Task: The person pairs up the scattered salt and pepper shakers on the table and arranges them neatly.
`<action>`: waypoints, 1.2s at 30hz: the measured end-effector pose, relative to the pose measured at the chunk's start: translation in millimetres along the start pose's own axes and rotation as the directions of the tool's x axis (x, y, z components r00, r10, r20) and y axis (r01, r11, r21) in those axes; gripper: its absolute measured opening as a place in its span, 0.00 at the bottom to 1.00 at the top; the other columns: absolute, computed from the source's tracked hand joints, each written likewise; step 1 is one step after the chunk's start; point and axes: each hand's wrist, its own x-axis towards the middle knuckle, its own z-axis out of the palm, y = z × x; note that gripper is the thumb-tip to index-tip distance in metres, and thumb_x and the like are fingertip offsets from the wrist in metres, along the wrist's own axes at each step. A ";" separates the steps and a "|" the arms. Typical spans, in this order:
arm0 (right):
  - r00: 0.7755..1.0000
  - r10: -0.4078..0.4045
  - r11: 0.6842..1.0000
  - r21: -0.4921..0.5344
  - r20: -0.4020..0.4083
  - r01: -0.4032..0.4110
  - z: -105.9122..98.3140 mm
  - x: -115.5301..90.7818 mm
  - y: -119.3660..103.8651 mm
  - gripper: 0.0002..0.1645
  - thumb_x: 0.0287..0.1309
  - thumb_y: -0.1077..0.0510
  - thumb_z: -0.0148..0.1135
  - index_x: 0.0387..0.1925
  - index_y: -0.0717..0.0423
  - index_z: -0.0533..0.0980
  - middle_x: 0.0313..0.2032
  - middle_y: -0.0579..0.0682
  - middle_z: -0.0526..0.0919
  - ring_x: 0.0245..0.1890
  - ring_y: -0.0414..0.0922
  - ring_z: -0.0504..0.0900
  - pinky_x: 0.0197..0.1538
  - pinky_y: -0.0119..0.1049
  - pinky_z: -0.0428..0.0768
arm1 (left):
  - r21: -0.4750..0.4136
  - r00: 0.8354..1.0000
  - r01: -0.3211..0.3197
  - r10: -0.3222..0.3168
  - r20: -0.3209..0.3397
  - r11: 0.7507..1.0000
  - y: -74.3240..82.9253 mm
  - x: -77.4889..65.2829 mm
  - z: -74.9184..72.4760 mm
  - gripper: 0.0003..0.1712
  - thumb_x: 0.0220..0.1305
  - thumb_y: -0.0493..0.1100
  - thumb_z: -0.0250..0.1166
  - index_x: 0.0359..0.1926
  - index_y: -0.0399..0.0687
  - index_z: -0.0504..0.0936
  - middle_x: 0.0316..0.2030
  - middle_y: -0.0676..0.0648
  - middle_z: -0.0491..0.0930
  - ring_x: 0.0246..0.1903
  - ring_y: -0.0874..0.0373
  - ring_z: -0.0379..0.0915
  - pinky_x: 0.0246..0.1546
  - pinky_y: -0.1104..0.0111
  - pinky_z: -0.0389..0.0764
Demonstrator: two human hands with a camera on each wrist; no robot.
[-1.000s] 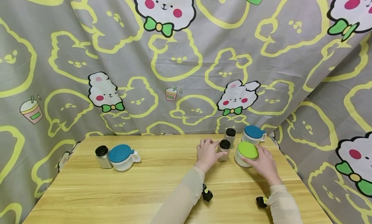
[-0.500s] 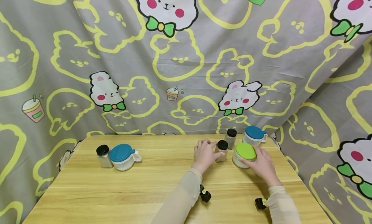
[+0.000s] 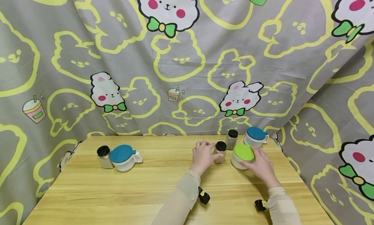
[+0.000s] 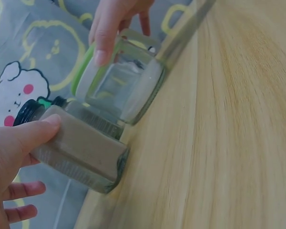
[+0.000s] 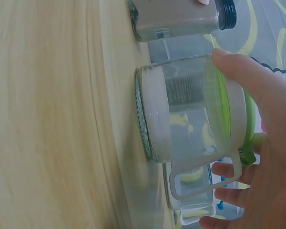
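My left hand pinches a black-capped shaker jar between thumb and forefinger. Grey-brown powder fills most of this jar in the left wrist view, where the other fingers stick out loosely. Just to its right, my right hand grips a clear seasoning pot with a green lid, thumb at the near side of the lid. Seen from the right wrist, this pot has a white layer at its bottom and a pale side handle. Both containers stand upright on the wooden table.
Behind them stand another black-capped jar and a blue-lidded pot. At the table's left, a black-capped jar sits beside a blue-lidded pot with a white handle. A patterned curtain hangs behind the table.
Both hands have moved left across the table, taking the shaker jar and the green-lidded pot along. The other containers have stayed in place.
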 end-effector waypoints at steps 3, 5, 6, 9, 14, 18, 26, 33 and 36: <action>1.000 -0.015 1.000 -0.002 -0.010 0.015 1.1 0.3 -2.1 0.60 0.50 0.29 0.66 0.71 0.63 0.57 0.67 0.71 0.62 0.65 0.70 0.61 0.57 0.74 0.64 | 0.000 1.000 0.002 -0.002 0.001 1.000 -1.7 -0.2 -1.3 0.37 0.55 0.73 0.62 0.63 0.65 0.76 0.55 0.51 0.75 0.59 0.49 0.64 0.54 0.54 0.69; 0.999 -0.028 1.000 -0.003 -0.016 0.028 2.0 0.5 -3.8 0.60 0.49 0.30 0.66 0.71 0.64 0.58 0.67 0.70 0.63 0.64 0.70 0.62 0.57 0.73 0.64 | 0.002 1.000 0.004 -0.004 0.004 1.000 -3.5 0.0 -2.1 0.38 0.55 0.73 0.62 0.63 0.65 0.76 0.55 0.51 0.75 0.59 0.49 0.64 0.53 0.53 0.69; 0.999 -0.034 0.999 -0.003 -0.018 0.034 2.5 0.7 -4.6 0.60 0.49 0.30 0.67 0.71 0.63 0.58 0.67 0.70 0.63 0.64 0.69 0.62 0.57 0.73 0.64 | 0.004 1.000 0.006 -0.006 0.006 1.000 -4.4 0.1 -2.6 0.38 0.55 0.73 0.61 0.63 0.65 0.76 0.55 0.51 0.75 0.59 0.49 0.64 0.53 0.53 0.69; 0.999 -0.046 0.999 0.000 -0.020 0.046 4.2 1.3 -7.1 0.60 0.49 0.30 0.67 0.71 0.63 0.57 0.67 0.69 0.63 0.64 0.69 0.63 0.58 0.73 0.64 | 0.009 1.000 0.012 -0.012 0.010 1.000 -7.0 0.3 -3.8 0.38 0.54 0.73 0.61 0.63 0.66 0.76 0.55 0.52 0.75 0.59 0.50 0.64 0.53 0.54 0.69; 0.999 -0.048 0.999 0.003 -0.010 0.048 6.7 2.4 -11.6 0.61 0.49 0.29 0.66 0.72 0.62 0.57 0.68 0.69 0.62 0.65 0.69 0.62 0.58 0.74 0.63 | 0.006 1.000 0.017 -0.017 0.012 1.000 -10.4 -0.8 -7.1 0.37 0.54 0.73 0.62 0.63 0.66 0.76 0.55 0.52 0.75 0.59 0.50 0.65 0.53 0.54 0.69; 0.999 -0.054 0.999 0.006 -0.008 0.054 9.4 4.0 -14.6 0.59 0.49 0.28 0.66 0.71 0.60 0.58 0.67 0.68 0.63 0.65 0.68 0.63 0.57 0.73 0.64 | 0.006 1.000 0.023 -0.024 0.007 1.000 -12.9 -2.5 -10.2 0.37 0.54 0.73 0.62 0.63 0.66 0.76 0.56 0.52 0.76 0.59 0.49 0.65 0.54 0.53 0.69; 0.998 -0.070 0.997 0.023 -0.004 0.070 14.1 4.6 -20.4 0.59 0.48 0.29 0.67 0.70 0.60 0.59 0.67 0.67 0.65 0.64 0.67 0.64 0.59 0.71 0.65 | -0.003 0.999 0.033 -0.033 -0.003 0.999 -19.3 -6.7 -14.1 0.37 0.53 0.72 0.64 0.62 0.65 0.77 0.55 0.51 0.76 0.58 0.48 0.66 0.53 0.52 0.70; 0.996 -0.094 0.995 0.034 -0.004 0.094 17.8 6.8 -25.9 0.59 0.47 0.30 0.68 0.69 0.62 0.61 0.66 0.67 0.65 0.65 0.67 0.65 0.61 0.70 0.65 | -0.015 0.999 0.039 -0.039 -0.009 0.999 -26.4 -10.2 -16.7 0.38 0.53 0.72 0.64 0.63 0.64 0.77 0.56 0.50 0.76 0.59 0.47 0.67 0.54 0.51 0.70; 0.995 -0.099 0.994 0.036 0.005 0.099 20.4 8.0 -28.9 0.59 0.47 0.29 0.68 0.70 0.61 0.60 0.67 0.67 0.65 0.65 0.66 0.64 0.61 0.69 0.65 | -0.020 0.999 0.050 -0.050 -0.005 0.999 -29.2 -12.5 -19.0 0.39 0.52 0.72 0.64 0.63 0.63 0.76 0.57 0.50 0.76 0.60 0.47 0.66 0.55 0.50 0.70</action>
